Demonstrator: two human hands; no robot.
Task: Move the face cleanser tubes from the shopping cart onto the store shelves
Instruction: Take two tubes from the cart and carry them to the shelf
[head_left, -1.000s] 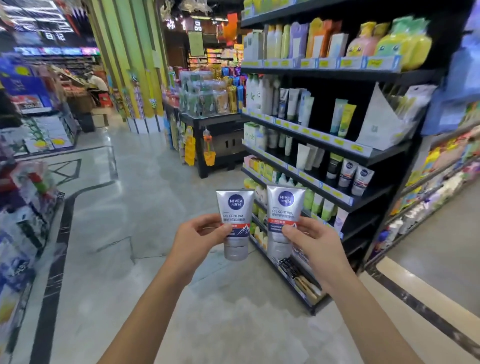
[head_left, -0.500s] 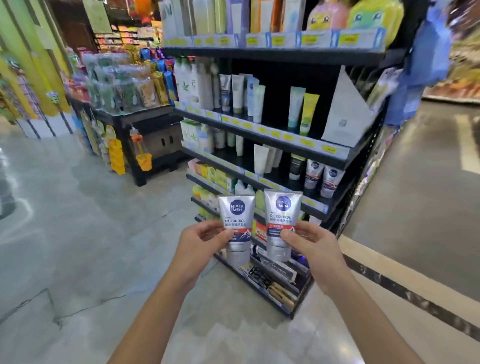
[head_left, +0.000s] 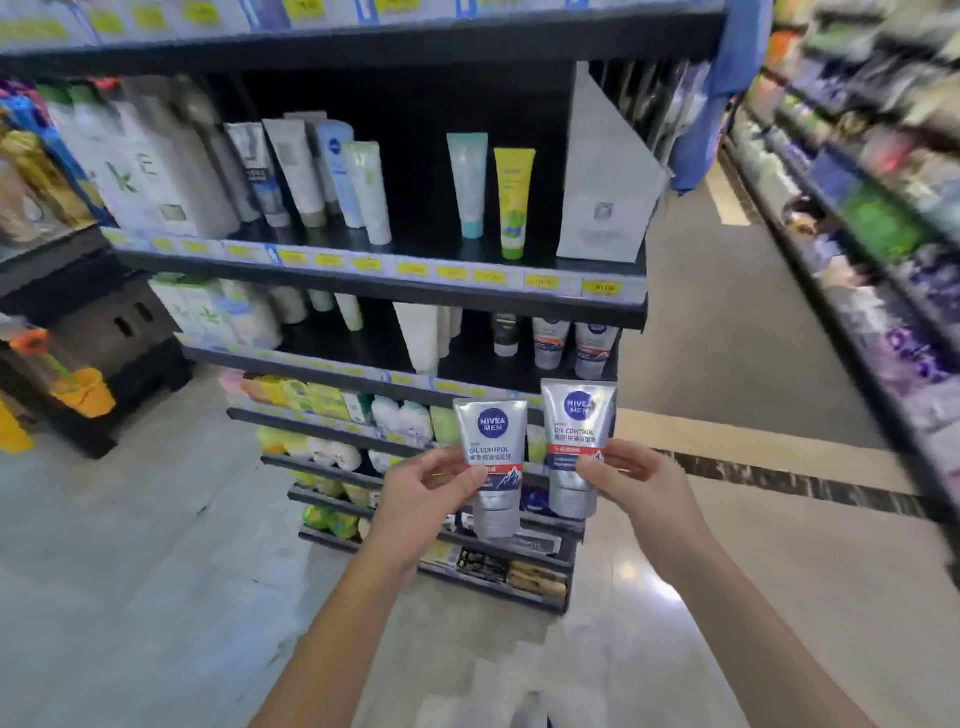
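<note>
Shelves (head_left: 379, 291) drawn closer
Shelved matching tubes (head_left: 571, 345) now stand near, at 12 o'clock from the held tubes (head_left: 576, 441).

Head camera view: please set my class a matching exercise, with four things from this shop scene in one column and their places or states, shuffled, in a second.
Things
1. yellow tube
2. left hand
3. white bag
4. shelved Nivea Men tubes

Places or states
A. right end of the upper tube shelf
B. grips a Nivea Men tube by its side
C. stands just right of a teal tube
D. right end of the next shelf down

Pairs: 1-C, 2-B, 3-A, 4-D
</note>
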